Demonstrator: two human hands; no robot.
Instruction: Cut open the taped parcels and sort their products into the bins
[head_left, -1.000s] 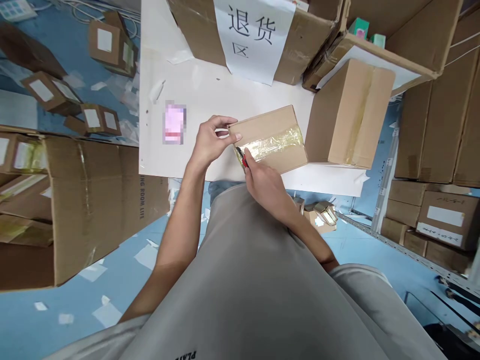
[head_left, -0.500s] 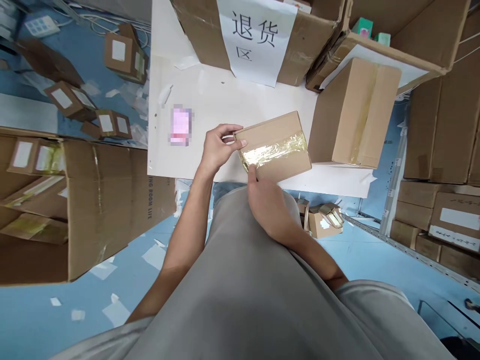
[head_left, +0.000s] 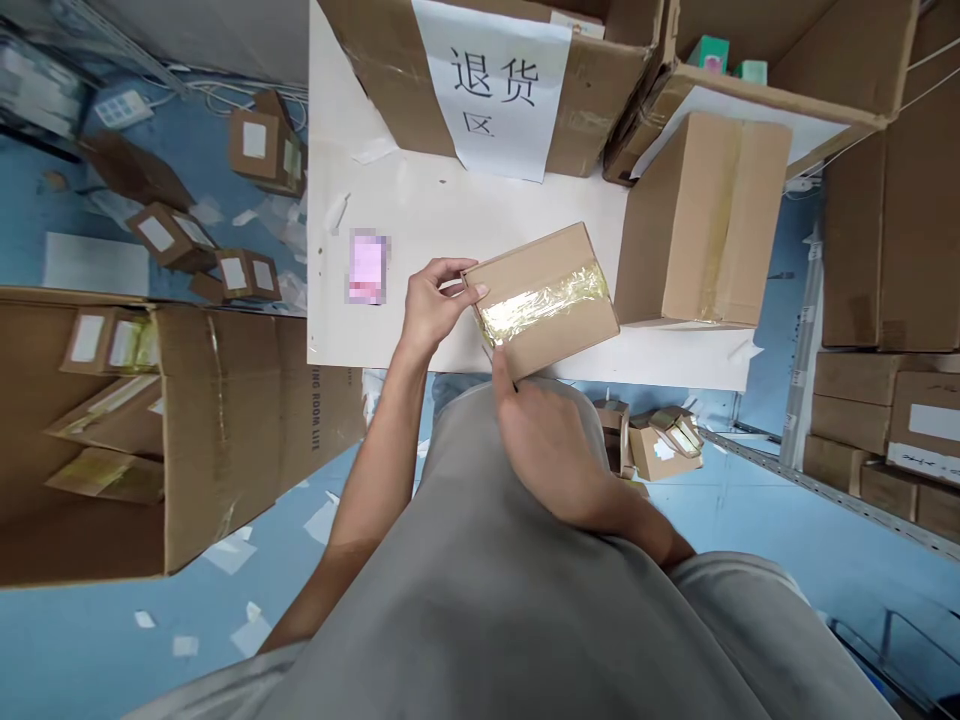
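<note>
A small cardboard box (head_left: 551,330) sealed with a strip of yellowish tape lies tilted at the near edge of the white table (head_left: 450,215). My left hand (head_left: 431,305) grips its left end, thumb on top and fingers curled round the corner. My right hand (head_left: 544,435) is closed at the box's near side, with the thumb pressed against the edge where the tape ends. Whatever is inside its curled fingers is hidden.
A larger taped box (head_left: 697,225) stands just right of the small one. A big carton with a paper sign (head_left: 495,90) fills the table's back. A small pink item (head_left: 367,267) lies left. An open carton (head_left: 225,420), small boxes (head_left: 247,275) and paper scraps cover the blue floor; shelving (head_left: 885,400) stands right.
A red-and-black tool tip seen at my right hand a second ago is now hidden. The right hand has drawn back to the box's near edge. The left hand keeps its grip.
</note>
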